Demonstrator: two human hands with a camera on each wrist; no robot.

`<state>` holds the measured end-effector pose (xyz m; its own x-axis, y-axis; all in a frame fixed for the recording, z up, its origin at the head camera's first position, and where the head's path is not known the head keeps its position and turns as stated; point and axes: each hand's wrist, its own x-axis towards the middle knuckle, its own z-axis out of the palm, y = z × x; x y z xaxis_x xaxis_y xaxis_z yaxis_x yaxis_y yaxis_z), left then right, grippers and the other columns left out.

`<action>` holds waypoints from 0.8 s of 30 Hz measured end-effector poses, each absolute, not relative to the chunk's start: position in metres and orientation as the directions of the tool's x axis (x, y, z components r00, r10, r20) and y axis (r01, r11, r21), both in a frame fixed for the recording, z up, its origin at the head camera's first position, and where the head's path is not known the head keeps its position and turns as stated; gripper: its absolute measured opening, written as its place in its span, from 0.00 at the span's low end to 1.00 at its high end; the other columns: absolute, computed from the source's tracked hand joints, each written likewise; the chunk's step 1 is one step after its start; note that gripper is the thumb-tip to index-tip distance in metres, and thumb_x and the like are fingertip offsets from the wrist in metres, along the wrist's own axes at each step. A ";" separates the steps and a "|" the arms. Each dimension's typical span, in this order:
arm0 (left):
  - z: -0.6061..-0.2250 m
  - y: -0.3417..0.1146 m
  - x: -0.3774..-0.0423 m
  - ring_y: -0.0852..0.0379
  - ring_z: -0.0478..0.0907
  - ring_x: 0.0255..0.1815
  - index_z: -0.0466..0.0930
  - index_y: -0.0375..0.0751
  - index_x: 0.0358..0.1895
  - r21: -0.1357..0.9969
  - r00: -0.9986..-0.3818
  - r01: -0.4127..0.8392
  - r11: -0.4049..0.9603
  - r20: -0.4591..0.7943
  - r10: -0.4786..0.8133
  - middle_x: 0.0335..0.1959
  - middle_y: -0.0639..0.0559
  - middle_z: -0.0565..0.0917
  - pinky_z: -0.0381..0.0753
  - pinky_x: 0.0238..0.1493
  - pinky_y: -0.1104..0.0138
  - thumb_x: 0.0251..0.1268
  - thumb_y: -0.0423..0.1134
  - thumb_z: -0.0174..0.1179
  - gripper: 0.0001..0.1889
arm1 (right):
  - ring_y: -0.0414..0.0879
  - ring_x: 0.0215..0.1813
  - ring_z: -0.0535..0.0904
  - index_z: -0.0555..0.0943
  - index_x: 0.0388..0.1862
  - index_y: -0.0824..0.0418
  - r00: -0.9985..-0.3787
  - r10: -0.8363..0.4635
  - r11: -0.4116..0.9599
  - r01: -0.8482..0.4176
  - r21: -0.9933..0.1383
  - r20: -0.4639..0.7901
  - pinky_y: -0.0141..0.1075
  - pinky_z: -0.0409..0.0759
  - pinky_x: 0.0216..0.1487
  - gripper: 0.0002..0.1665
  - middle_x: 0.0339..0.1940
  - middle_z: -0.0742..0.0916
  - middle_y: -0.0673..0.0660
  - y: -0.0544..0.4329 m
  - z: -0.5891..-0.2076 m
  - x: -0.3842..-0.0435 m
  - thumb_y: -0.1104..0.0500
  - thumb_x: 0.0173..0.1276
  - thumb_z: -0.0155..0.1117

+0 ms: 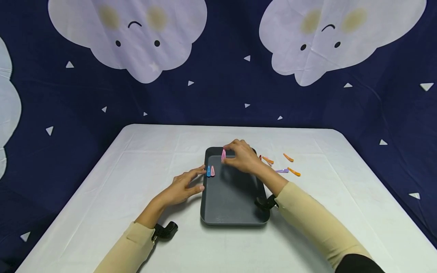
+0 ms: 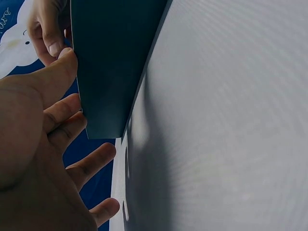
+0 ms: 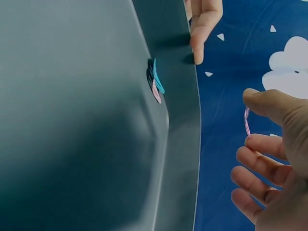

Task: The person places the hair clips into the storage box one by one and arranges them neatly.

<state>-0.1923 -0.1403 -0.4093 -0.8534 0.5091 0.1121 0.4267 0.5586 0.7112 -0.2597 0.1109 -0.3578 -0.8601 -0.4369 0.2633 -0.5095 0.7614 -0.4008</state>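
Over the far left part of a dark grey tray [image 1: 235,204], my right hand [image 1: 241,156] pinches a pink snap hair clip [image 1: 223,155] between thumb and forefinger. The right wrist view shows that clip [image 3: 247,121] held by its two ends above the rim. Two clips, a blue one [image 1: 208,171] and a pink one [image 1: 212,171], lie side by side at the tray's left inner edge. Beside them my left hand [image 1: 182,186] touches the tray's left rim with its fingers spread. In the left wrist view, the thumb [image 2: 62,72] rests along the rim.
Right of the tray lie several loose clips on the white table [image 1: 153,151], among them an orange clip [image 1: 294,171], a purple clip [image 1: 282,171] and another orange clip [image 1: 288,157]. A red clip [image 1: 260,157] is partly hidden by my right wrist. A dark blue cloud-patterned cloth hangs behind.
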 end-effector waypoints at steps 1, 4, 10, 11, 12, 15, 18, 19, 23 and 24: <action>-0.409 -0.140 -0.192 0.42 0.55 0.75 0.65 0.46 0.67 0.714 -0.854 0.422 0.559 0.107 0.508 0.75 0.52 0.58 0.49 0.64 0.41 0.66 0.48 0.57 0.27 | 0.54 0.54 0.74 0.80 0.55 0.60 -0.859 -0.442 0.760 -0.512 -0.400 0.259 0.49 0.71 0.54 0.29 0.51 0.82 0.58 0.110 -0.359 -0.260 0.48 0.56 0.71; -0.409 -0.141 -0.192 0.43 0.55 0.75 0.65 0.47 0.67 0.720 -0.857 0.410 0.560 0.095 0.506 0.75 0.53 0.58 0.48 0.66 0.42 0.67 0.48 0.56 0.27 | 0.54 0.55 0.73 0.79 0.56 0.60 -0.860 -0.451 0.758 -0.510 -0.406 0.239 0.49 0.70 0.57 0.30 0.52 0.82 0.57 0.107 -0.362 -0.263 0.48 0.57 0.70; -0.409 -0.140 -0.192 0.43 0.55 0.75 0.65 0.47 0.67 0.717 -0.858 0.413 0.561 0.099 0.505 0.75 0.52 0.58 0.49 0.65 0.41 0.67 0.47 0.56 0.27 | 0.54 0.59 0.72 0.79 0.56 0.58 -0.864 -0.466 0.767 -0.502 -0.401 0.191 0.49 0.69 0.61 0.30 0.54 0.81 0.56 0.104 -0.366 -0.267 0.47 0.57 0.69; -0.409 -0.140 -0.192 0.43 0.55 0.75 0.65 0.47 0.67 0.715 -0.857 0.416 0.562 0.101 0.506 0.75 0.52 0.58 0.49 0.65 0.41 0.67 0.47 0.56 0.27 | 0.54 0.60 0.72 0.79 0.56 0.58 -0.865 -0.468 0.769 -0.499 -0.400 0.180 0.49 0.69 0.61 0.29 0.54 0.81 0.56 0.104 -0.366 -0.268 0.47 0.58 0.69; -0.409 -0.141 -0.192 0.42 0.55 0.75 0.65 0.47 0.67 0.712 -0.856 0.419 0.563 0.102 0.507 0.75 0.52 0.58 0.49 0.65 0.41 0.67 0.47 0.56 0.27 | 0.54 0.60 0.72 0.79 0.57 0.58 -0.866 -0.469 0.770 -0.496 -0.402 0.170 0.49 0.69 0.62 0.29 0.55 0.81 0.57 0.103 -0.367 -0.268 0.47 0.58 0.69; -0.409 -0.141 -0.192 0.43 0.55 0.75 0.65 0.47 0.67 0.717 -0.858 0.413 0.562 0.099 0.505 0.75 0.53 0.58 0.49 0.65 0.42 0.67 0.47 0.56 0.27 | 0.54 0.61 0.72 0.79 0.57 0.58 -0.869 -0.473 0.773 -0.488 -0.405 0.144 0.49 0.69 0.62 0.29 0.56 0.81 0.57 0.101 -0.368 -0.270 0.47 0.58 0.69; -0.409 -0.141 -0.192 0.41 0.56 0.74 0.65 0.47 0.67 0.708 -0.854 0.425 0.564 0.108 0.509 0.75 0.52 0.59 0.50 0.65 0.41 0.66 0.48 0.56 0.27 | 0.54 0.60 0.72 0.79 0.57 0.58 -0.868 -0.480 0.775 -0.487 -0.402 0.127 0.48 0.69 0.62 0.29 0.56 0.81 0.57 0.100 -0.370 -0.272 0.47 0.58 0.69; -0.409 -0.141 -0.192 0.41 0.56 0.74 0.65 0.47 0.67 0.709 -0.854 0.426 0.562 0.110 0.509 0.75 0.52 0.59 0.50 0.64 0.41 0.66 0.48 0.56 0.27 | 0.54 0.59 0.72 0.79 0.57 0.58 -0.866 -0.484 0.775 -0.490 -0.398 0.124 0.49 0.69 0.62 0.29 0.56 0.81 0.57 0.100 -0.371 -0.272 0.47 0.59 0.69; -0.408 -0.141 -0.192 0.40 0.57 0.74 0.65 0.46 0.67 0.705 -0.850 0.435 0.559 0.117 0.514 0.75 0.51 0.59 0.50 0.64 0.41 0.66 0.48 0.57 0.28 | 0.53 0.60 0.72 0.79 0.57 0.58 -0.861 -0.499 0.775 -0.495 -0.393 0.100 0.49 0.69 0.62 0.28 0.57 0.81 0.57 0.098 -0.376 -0.274 0.47 0.60 0.68; -0.408 -0.141 -0.192 0.40 0.57 0.74 0.65 0.46 0.67 0.707 -0.851 0.432 0.560 0.114 0.513 0.75 0.52 0.59 0.50 0.64 0.41 0.66 0.48 0.57 0.28 | 0.54 0.61 0.72 0.79 0.57 0.58 -0.858 -0.504 0.773 -0.498 -0.393 0.095 0.50 0.69 0.63 0.28 0.58 0.80 0.57 0.098 -0.378 -0.275 0.47 0.60 0.67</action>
<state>-0.1917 -0.1405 -0.4083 -0.8508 0.5129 0.1144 0.4325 0.5597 0.7069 -0.2746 0.0978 -0.3776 -0.8584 -0.5043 0.0946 -0.4975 0.7731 -0.3935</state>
